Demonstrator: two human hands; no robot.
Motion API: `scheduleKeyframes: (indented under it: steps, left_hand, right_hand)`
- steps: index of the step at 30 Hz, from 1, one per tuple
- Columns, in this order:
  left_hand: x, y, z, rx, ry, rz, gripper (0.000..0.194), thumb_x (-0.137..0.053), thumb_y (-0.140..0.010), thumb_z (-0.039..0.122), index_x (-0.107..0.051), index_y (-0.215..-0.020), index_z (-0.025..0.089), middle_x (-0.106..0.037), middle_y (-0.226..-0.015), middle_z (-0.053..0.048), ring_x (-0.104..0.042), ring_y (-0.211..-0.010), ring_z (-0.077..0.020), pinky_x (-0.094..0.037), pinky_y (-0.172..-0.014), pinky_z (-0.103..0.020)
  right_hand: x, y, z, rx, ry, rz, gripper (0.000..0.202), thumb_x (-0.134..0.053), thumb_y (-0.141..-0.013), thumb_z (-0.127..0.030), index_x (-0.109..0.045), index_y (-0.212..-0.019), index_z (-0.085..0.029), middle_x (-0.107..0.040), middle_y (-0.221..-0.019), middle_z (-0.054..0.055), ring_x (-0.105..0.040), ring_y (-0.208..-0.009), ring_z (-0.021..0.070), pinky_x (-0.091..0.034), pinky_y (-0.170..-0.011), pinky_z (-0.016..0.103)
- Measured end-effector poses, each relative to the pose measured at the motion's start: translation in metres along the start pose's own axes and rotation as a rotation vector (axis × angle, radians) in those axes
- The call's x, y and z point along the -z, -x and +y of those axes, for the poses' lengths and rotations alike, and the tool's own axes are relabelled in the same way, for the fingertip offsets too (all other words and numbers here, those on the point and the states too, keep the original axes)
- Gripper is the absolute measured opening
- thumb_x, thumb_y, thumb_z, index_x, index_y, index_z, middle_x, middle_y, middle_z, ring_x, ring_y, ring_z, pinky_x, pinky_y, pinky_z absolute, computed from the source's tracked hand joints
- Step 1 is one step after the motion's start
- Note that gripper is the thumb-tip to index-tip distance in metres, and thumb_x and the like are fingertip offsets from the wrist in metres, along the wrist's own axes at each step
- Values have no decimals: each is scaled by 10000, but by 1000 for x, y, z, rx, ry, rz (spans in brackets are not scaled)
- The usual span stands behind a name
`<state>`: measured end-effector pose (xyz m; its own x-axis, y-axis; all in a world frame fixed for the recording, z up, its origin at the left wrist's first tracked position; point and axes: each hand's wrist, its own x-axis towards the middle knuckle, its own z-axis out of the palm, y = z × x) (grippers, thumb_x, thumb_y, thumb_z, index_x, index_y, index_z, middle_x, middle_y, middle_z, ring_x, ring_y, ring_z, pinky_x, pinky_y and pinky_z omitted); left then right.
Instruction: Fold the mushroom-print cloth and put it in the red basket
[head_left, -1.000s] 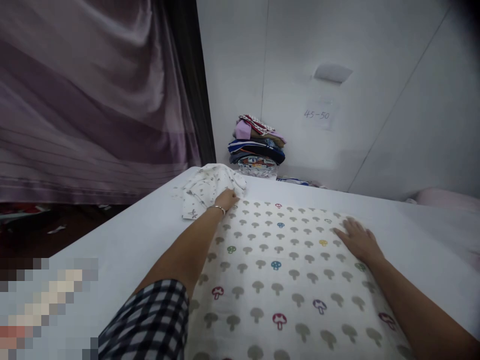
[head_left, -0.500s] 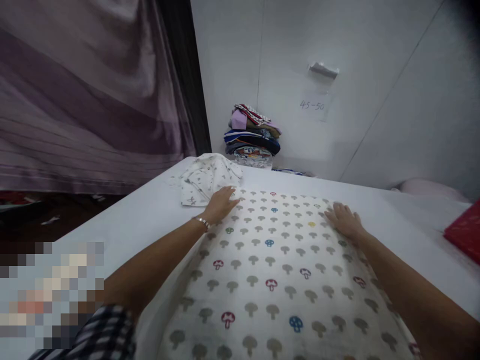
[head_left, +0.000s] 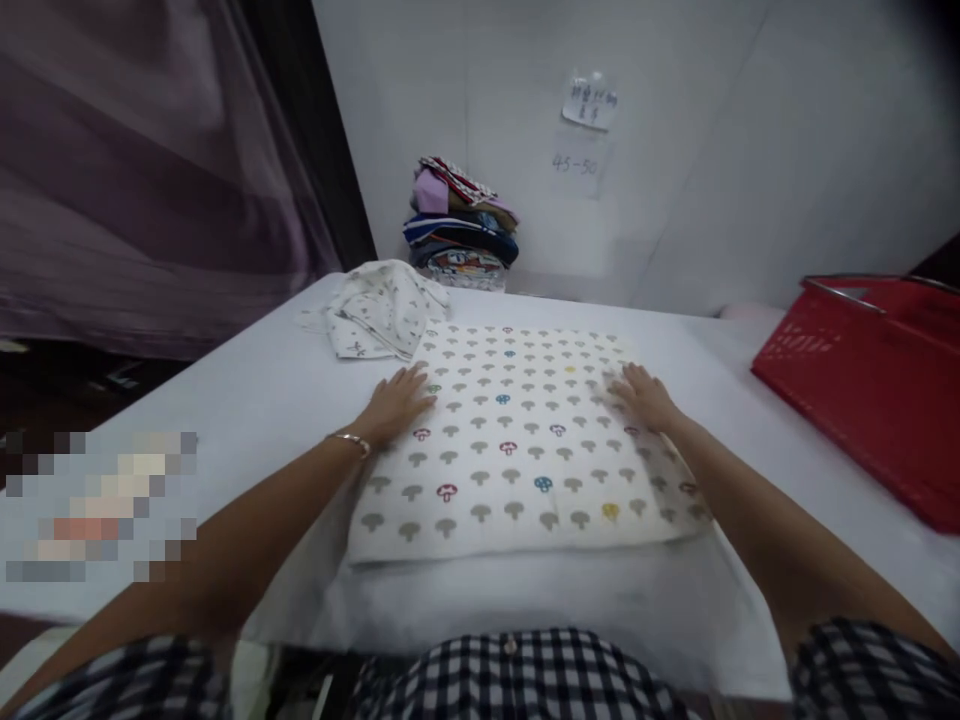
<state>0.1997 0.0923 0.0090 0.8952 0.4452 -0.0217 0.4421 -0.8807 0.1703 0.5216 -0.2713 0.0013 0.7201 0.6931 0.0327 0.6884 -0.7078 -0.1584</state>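
Observation:
A white cloth printed with mushrooms (head_left: 517,420) is spread over the table in front of me, mostly grey mushrooms with a few coloured ones. At its left edge lies my left hand (head_left: 399,405), flat with the fingers stretched out, a bracelet on the wrist. My right hand (head_left: 646,397) rests on the opposite edge, its fingers also spread. Another white cloth with a small print (head_left: 386,310) is bunched up beyond my left hand, against the far left corner of the mushroom cloth.
A red basket with metal handles (head_left: 862,390) stands at the right of the white table (head_left: 255,375). Folded fabrics (head_left: 461,225) are piled at the back by the wall. A purple curtain (head_left: 142,180) hangs on the left. Paper labels (head_left: 590,100) are stuck to the wall.
Both hands have slid toward me along the cloth's side edges. My view has shifted, bringing the cloth's near edge and more of the red basket into sight.

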Motion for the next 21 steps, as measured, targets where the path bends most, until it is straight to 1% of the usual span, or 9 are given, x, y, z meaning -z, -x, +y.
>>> scheduleKeyframes:
  steps: [2, 4, 6, 8, 10, 12, 15, 18, 21]
  left_hand:
    - [-3, 25, 5, -23, -2, 23, 635, -231, -893, 542, -273, -1417, 186, -171, -1508, -87, -114, -1390, -253, -158, -1093, -484]
    - [-8, 54, 11, -107, -23, 21, 616, -238, -895, 536, -273, -1418, 213, -177, -1507, -73, -119, -1391, -241, -151, -1098, -477]
    - [-14, 77, 17, -167, -64, 4, 617, -260, -886, 546, -294, -1411, 224, -195, -1502, -61, -136, -1388, -239, -138, -1103, -478]
    - [-16, 88, 22, -178, -96, -7, 621, -272, -879, 548, -319, -1401, 215, -217, -1495, -60, -158, -1383, -240, -133, -1106, -477]
    - [-14, 89, 25, -166, -100, -17, 616, -270, -882, 532, -333, -1395, 198, -232, -1490, -66, -170, -1380, -244, -135, -1106, -483]
    - [-12, 86, 23, -153, -75, -22, 604, -252, -893, 510, -342, -1390, 179, -242, -1485, -83, -179, -1377, -255, -151, -1099, -498]
    - [-13, 92, 12, -171, -27, 25, 581, -234, -905, 486, -345, -1387, 180, -261, -1477, -100, -214, -1363, -283, -228, -1068, -518]
    - [-23, 117, -2, -309, 20, 174, 552, -280, -892, 479, -314, -1396, 255, -298, -1468, -50, -278, -1340, -281, -316, -1040, -480]
    - [-34, 153, -6, -450, 18, 253, 599, -377, -851, 486, -252, -1412, 319, -310, -1464, -12, -318, -1322, -273, -337, -1042, -450]
  right_hand:
    - [1, 34, 7, 63, -7, 32, 676, -188, -905, -579, -256, -1432, -160, -195, -1493, 95, -130, -1379, 260, -159, -1105, 497]
    - [-4, 70, 13, 113, -6, 36, 675, -224, -897, -593, -278, -1427, -180, -209, -1489, 83, -139, -1377, 263, -140, -1108, 509]
    - [-12, 96, 17, 98, -36, 10, 660, -270, -886, -602, -322, -1410, -204, -227, -1482, 74, -157, -1373, 271, -140, -1102, 530]
    - [-14, 108, 20, 52, -136, -10, 655, -335, -861, -622, -382, -1379, -224, -249, -1474, 69, -173, -1368, 280, -150, -1098, 539]
    - [-9, 110, 21, -21, -344, 14, 662, -408, -821, -646, -453, -1334, -230, -300, -1452, 69, -212, -1356, 284, -166, -1105, 521]
    - [3, 111, 24, -110, -546, 82, 673, -393, -819, -664, -475, -1318, -220, -348, -1429, 71, -275, -1335, 269, -196, -1111, 484]
    - [22, 125, 32, -211, -699, 238, 649, -344, -855, -638, -477, -1312, -197, -410, -1392, 73, -364, -1294, 232, -259, -1099, 435]
    - [30, 156, 40, -234, -841, 359, 547, -501, -814, -569, -578, -1195, -184, -582, -1228, 85, -507, -1175, 232, -351, -1045, 427]
    - [23, 190, 40, -202, -837, 341, 389, -563, -793, -457, -647, -1065, -191, -673, -1054, 70, -604, -1021, 229, -431, -968, 435]
